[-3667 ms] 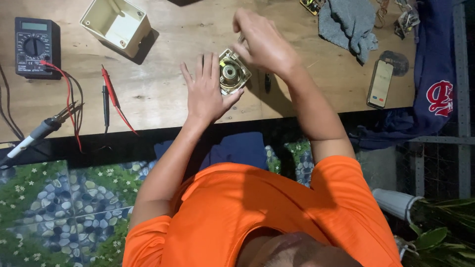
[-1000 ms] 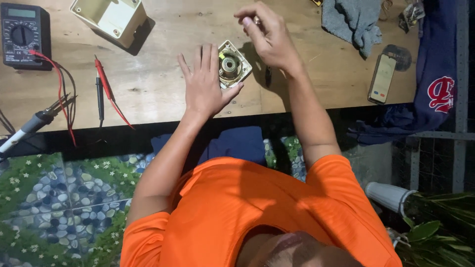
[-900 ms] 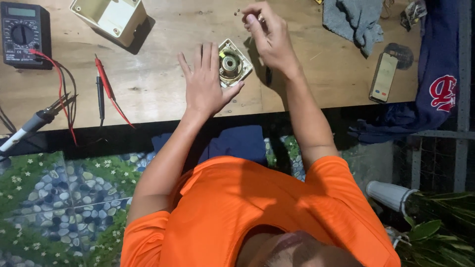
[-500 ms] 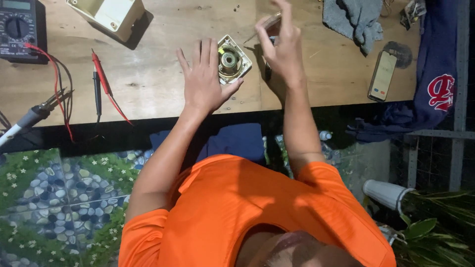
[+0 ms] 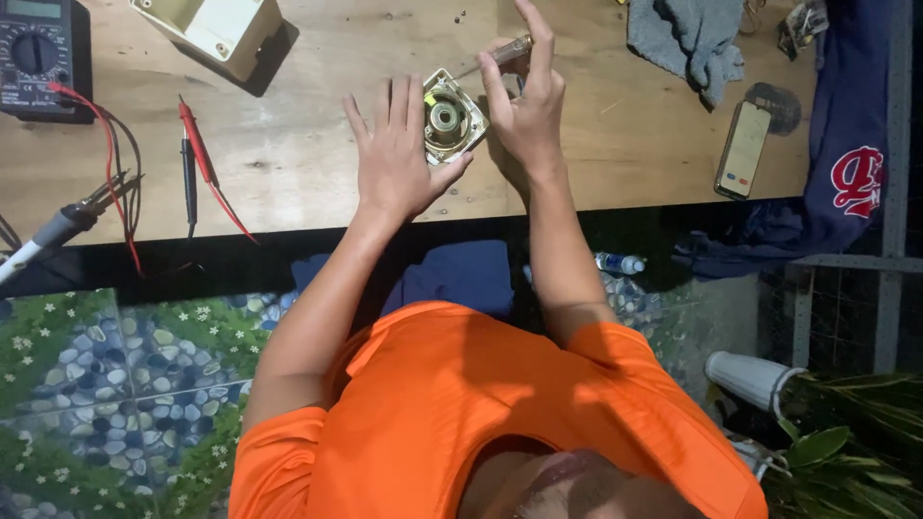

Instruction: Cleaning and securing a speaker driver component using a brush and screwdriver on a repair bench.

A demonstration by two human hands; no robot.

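- The wooden table [image 5: 615, 144] carries a grey cloth [image 5: 687, 38] and a black meter [image 5: 38, 53].
- Your left hand [image 5: 394, 159] lies flat, fingers spread and released, steadying the square metal part [image 5: 452, 120] near the table's front edge.
- Your right hand [image 5: 524, 101] pinches a screwdriver [image 5: 495, 58], tip at the part.

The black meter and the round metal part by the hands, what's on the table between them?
In the head view, two probes and a cream plastic box lie between the meter and the round part.
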